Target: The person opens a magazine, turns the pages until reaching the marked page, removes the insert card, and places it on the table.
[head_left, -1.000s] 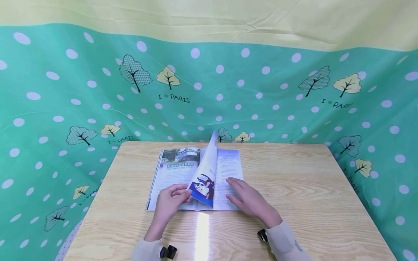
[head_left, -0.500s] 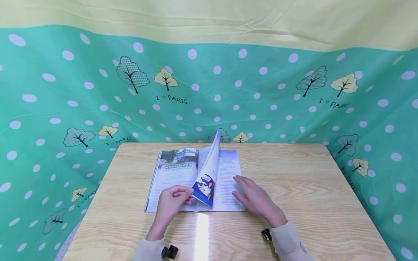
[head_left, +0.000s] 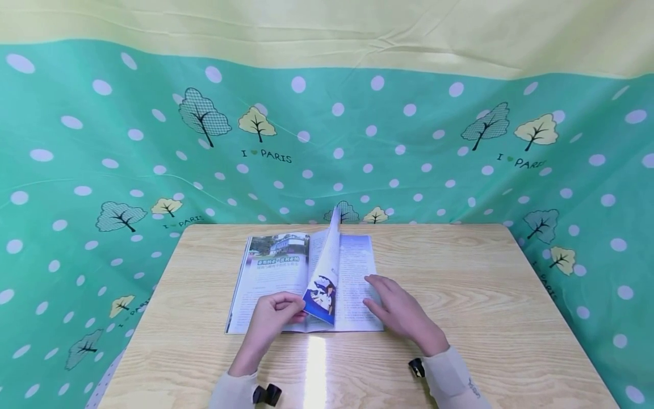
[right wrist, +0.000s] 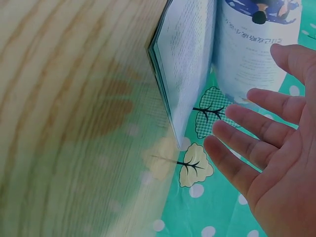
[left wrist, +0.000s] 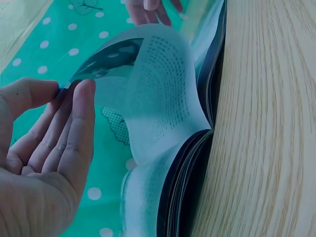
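A magazine (head_left: 276, 284) lies spread on the table, with a photo of a building at the top of its left page. My left hand (head_left: 273, 315) pinches the lower corner of a raised page (head_left: 327, 272) between thumb and fingertips. That page curves up from the middle and bears a blue-edged picture near its bottom. In the left wrist view the pinched page (left wrist: 163, 94) bows over the spine. My right hand (head_left: 401, 312) is at the right page's lower right edge, fingers extended and spread. In the right wrist view, nothing is in the right hand (right wrist: 276, 138).
The wooden table (head_left: 460, 284) extends on both sides of the magazine. Behind it hangs a green dotted curtain (head_left: 409, 142) with tree prints, reaching the table's back edge. A black wrist device (head_left: 267, 395) sits at the left sleeve, another (head_left: 416, 367) at the right.
The left hand has moved slightly right with the page corner, and the page stands a little steeper. My right hand has shifted slightly right, away from the page text.
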`<control>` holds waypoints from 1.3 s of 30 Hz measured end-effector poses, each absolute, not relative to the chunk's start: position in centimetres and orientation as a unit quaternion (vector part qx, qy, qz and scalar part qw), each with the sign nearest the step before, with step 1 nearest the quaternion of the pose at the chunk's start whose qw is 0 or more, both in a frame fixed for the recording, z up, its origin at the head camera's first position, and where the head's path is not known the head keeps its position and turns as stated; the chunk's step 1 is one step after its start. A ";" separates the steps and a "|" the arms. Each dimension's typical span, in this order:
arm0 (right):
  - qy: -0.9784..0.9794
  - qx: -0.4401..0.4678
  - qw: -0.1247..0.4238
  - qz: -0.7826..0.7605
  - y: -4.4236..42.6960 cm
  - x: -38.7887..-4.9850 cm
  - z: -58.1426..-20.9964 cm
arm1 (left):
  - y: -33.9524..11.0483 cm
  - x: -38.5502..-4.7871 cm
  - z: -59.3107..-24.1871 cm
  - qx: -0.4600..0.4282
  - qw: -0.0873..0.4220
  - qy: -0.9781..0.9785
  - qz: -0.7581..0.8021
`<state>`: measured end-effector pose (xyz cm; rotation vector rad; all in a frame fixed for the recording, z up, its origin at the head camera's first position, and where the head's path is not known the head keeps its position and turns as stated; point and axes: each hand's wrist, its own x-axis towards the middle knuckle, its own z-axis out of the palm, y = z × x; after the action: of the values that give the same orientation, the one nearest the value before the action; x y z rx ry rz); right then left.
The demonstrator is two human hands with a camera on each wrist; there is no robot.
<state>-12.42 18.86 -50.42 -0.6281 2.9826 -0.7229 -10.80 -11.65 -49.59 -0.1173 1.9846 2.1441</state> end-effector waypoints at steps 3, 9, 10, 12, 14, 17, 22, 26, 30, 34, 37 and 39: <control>0.953 -0.197 0.005 -0.229 18.8 -12.4 -50.4 | -11.6 -10.8 -49.7 -0.028 0.125 0.680 0.722; 0.953 -0.194 0.002 -0.232 18.8 -12.4 -50.4 | -11.6 -10.6 -49.6 0.013 0.146 0.698 0.701; 0.953 -0.194 0.001 -0.234 18.8 -12.4 -50.4 | -11.6 -10.6 -49.5 0.018 0.147 0.700 0.699; 0.952 -0.192 0.001 -0.237 18.8 -12.4 -50.4 | -11.5 -10.6 -49.4 0.026 0.146 0.707 0.691; 0.952 -0.191 0.002 -0.237 18.9 -12.4 -50.4 | -11.5 -10.6 -49.3 0.034 0.142 0.715 0.683; 0.953 -0.189 0.005 -0.237 18.9 -12.5 -50.5 | -11.5 -10.7 -49.4 0.038 0.136 0.727 0.672; 0.952 -0.191 0.002 -0.239 19.0 -12.6 -50.4 | -11.4 -10.8 -49.4 0.030 0.126 0.744 0.655; 0.951 -0.196 -0.004 -0.240 19.1 -12.6 -50.3 | -11.3 -10.9 -49.4 0.034 0.107 0.738 0.665; 0.949 -0.206 -0.021 -0.240 19.2 -12.7 -50.4 | -11.3 -11.0 -49.4 0.041 0.094 0.719 0.688; 0.946 -0.217 -0.053 -0.236 19.5 -12.8 -50.5 | -11.5 -10.9 -49.4 0.037 0.095 0.709 0.698; 0.948 -0.214 -0.062 -0.228 19.8 -12.9 -50.6 | -11.9 -10.9 -49.4 0.029 0.091 0.702 0.705; 0.951 -0.209 -0.057 -0.223 19.9 -12.9 -50.6 | -12.3 -10.8 -49.4 0.021 0.082 0.700 0.709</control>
<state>-12.85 19.88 -50.56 -0.6805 3.0993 -0.7256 -10.82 -12.34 -49.42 0.0624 2.0916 2.1171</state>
